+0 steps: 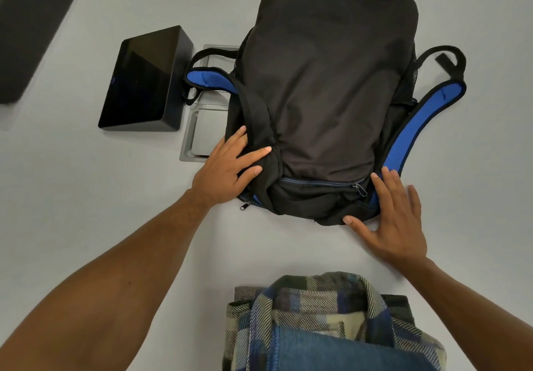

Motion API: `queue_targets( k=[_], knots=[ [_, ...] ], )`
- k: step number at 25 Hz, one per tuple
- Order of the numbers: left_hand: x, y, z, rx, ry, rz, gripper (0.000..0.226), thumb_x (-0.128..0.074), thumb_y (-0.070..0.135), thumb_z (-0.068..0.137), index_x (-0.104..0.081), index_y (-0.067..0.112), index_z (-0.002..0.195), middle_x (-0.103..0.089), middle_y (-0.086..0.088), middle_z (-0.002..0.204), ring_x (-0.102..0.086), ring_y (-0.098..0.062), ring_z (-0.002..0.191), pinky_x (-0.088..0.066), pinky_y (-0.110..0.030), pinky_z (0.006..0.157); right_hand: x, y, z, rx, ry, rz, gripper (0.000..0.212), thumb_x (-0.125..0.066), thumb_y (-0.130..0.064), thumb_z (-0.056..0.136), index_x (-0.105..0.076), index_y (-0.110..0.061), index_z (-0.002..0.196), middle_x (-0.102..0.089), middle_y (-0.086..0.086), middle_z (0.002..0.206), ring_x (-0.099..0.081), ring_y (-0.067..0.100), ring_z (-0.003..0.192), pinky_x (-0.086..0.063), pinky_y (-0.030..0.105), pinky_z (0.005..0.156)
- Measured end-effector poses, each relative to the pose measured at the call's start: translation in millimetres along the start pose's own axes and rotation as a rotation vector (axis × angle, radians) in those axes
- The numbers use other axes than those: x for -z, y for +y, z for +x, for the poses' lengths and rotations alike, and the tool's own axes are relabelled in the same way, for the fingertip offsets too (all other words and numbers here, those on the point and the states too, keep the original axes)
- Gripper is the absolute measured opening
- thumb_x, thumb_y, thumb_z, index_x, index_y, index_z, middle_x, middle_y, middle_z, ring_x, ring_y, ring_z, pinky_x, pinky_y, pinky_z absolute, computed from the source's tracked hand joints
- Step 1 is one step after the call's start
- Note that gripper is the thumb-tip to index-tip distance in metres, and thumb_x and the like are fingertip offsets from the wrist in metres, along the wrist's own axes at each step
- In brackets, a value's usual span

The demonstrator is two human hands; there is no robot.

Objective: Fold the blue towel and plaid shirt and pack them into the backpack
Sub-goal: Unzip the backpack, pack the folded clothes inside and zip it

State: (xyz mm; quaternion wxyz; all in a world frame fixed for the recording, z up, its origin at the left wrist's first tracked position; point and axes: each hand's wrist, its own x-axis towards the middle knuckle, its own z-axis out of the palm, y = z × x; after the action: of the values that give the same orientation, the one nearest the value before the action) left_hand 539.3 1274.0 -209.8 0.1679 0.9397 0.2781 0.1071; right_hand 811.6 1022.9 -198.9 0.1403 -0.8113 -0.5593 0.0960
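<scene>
Pale grey worktop [86,186] fills the view, with a black backpack [326,88] lying flat at its centre, blue-lined shoulder straps [427,117] splayed out to either side of the backpack. A person's left hand [227,166] rests on the backpack's near left corner, fingers [253,153] spread and laid straight across the black fabric beside a zip seam. The right hand [395,215] lies at the backpack's near right corner, fingers spread, thumb touching the bottom edge of the backpack and fingertips [377,179] reaching the blue strap lining just beside a zipper pull [359,187]. The zip along the near end of the backpack looks drawn closed up to that pull; a second pull [245,205] hangs at the near left corner. Neither hand pinches or curls round anything.

Nearer the camera than the backpack, and apart from it, the plaid shirt [317,307] sits folded on the worktop, with the folded blue towel [346,353] lying on top of it at the frame's lower edge. Left of the backpack stands a glossy black box [144,82], and between the two a metal floor-style hatch [202,131] is set into the worktop, partly under the backpack. A dark object [28,24] sits far left of the backpack.
</scene>
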Motion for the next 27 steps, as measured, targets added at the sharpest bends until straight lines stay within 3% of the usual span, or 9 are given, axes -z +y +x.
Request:
queue_targets(
  k=[3, 6, 9, 11, 14, 17, 19, 23, 27],
  knots=[
    [-1.3, -0.7, 0.9, 0.024, 0.009, -0.031, 0.049, -0.035, 0.047, 0.102, -0.041, 0.029, 0.147, -0.033, -0.009, 0.156, -0.018, -0.025, 0.149, -0.024, -0.052, 0.118, 0.0, 2.4, -2.7, -0.009, 0.013, 0.096, 0.093, -0.033, -0.082, 0.083, -0.028, -0.021, 0.152, -0.019, 0.002, 0.163, -0.006, 0.014, 0.152, -0.003, 0.052, 0.122],
    [-4.6, -2.1, 0.8, 0.043, 0.001, -0.053, 0.049, -0.034, 0.049, 0.102, -0.04, 0.03, 0.148, -0.036, -0.011, 0.154, -0.026, -0.027, 0.146, -0.028, -0.055, 0.114, 14.9, -15.5, -4.1, -0.012, 0.191, 0.165, 0.072, -0.043, -0.072, 0.088, -0.06, -0.015, 0.128, -0.052, 0.008, 0.142, -0.036, 0.024, 0.141, -0.013, 0.049, 0.12],
    [-5.4, -4.0, 1.5, 0.05, 0.011, -0.057, 0.049, -0.035, 0.05, 0.102, -0.04, 0.031, 0.147, -0.037, -0.012, 0.154, -0.03, -0.027, 0.144, -0.028, -0.055, 0.115, 34.2, -74.1, -0.9, 0.136, 0.385, 0.217, 0.036, -0.06, -0.048, 0.091, -0.074, -0.015, 0.084, -0.069, 0.002, 0.088, -0.062, 0.022, 0.088, -0.04, 0.032, 0.087],
    [-4.3, -2.7, 0.4, 0.04, 0.025, -0.04, 0.049, -0.035, 0.049, 0.102, -0.041, 0.031, 0.147, -0.036, -0.013, 0.154, -0.028, -0.027, 0.145, -0.02, -0.055, 0.118, 33.1, -123.8, 5.8, 0.167, 0.217, 0.191, 0.034, -0.06, -0.043, 0.093, -0.07, -0.018, 0.072, -0.064, -0.002, 0.071, -0.059, 0.018, 0.068, -0.043, 0.029, 0.065],
    [-2.6, -1.3, -0.5, 0.036, 0.042, -0.011, 0.05, -0.033, 0.05, 0.102, -0.041, 0.03, 0.147, -0.033, -0.013, 0.156, -0.022, -0.024, 0.148, -0.004, -0.051, 0.122, 14.6, -183.9, 21.0, 0.059, -0.15, 0.02, 0.031, -0.053, -0.039, 0.098, -0.066, -0.015, 0.082, -0.067, 0.004, 0.084, -0.065, 0.028, 0.077, -0.04, 0.031, 0.06],
    [-2.9, -3.1, -0.2, 0.057, 0.03, -0.043, 0.052, -0.032, 0.053, 0.101, -0.04, 0.032, 0.148, -0.03, -0.011, 0.158, -0.019, -0.021, 0.149, -0.004, -0.047, 0.123, 3.1, -217.0, 32.3, 0.038, -0.325, -0.09, 0.023, -0.044, -0.024, 0.103, -0.063, -0.011, 0.103, -0.066, 0.01, 0.104, -0.064, 0.03, 0.094, -0.035, 0.032, 0.065],
    [-4.3, -4.9, 0.4, 0.06, 0.03, -0.069, 0.052, -0.032, 0.055, 0.101, -0.039, 0.033, 0.148, -0.029, -0.01, 0.158, -0.019, -0.022, 0.149, -0.009, -0.048, 0.122, -8.2, -227.5, 31.1, -0.025, -0.371, -0.056, 0.023, -0.043, -0.02, 0.103, -0.062, -0.008, 0.11, -0.064, 0.012, 0.112, -0.063, 0.03, 0.1, -0.039, 0.033, 0.07],
    [-11.1, -11.3, 1.4, 0.1, -0.011, -0.056, 0.054, -0.027, 0.063, 0.099, -0.034, 0.041, 0.149, -0.027, -0.007, 0.16, -0.02, -0.025, 0.149, -0.019, -0.051, 0.119, -27.3, -235.0, 31.4, -0.244, -0.386, 0.142, 0.036, -0.044, -0.036, 0.104, -0.064, -0.006, 0.109, -0.066, 0.013, 0.108, -0.062, 0.029, 0.1, -0.046, 0.034, 0.077],
    [-12.6, -12.4, 0.7, 0.1, -0.004, -0.064, 0.054, -0.027, 0.063, 0.099, -0.034, 0.041, 0.148, -0.029, -0.008, 0.159, -0.022, -0.025, 0.148, -0.019, -0.051, 0.119, -34.0, -236.8, 33.3, -0.306, -0.352, 0.168, 0.026, -0.044, -0.02, 0.103, -0.064, -0.003, 0.107, -0.067, 0.015, 0.107, -0.063, 0.029, 0.097, -0.046, 0.033, 0.076]
  ],
)
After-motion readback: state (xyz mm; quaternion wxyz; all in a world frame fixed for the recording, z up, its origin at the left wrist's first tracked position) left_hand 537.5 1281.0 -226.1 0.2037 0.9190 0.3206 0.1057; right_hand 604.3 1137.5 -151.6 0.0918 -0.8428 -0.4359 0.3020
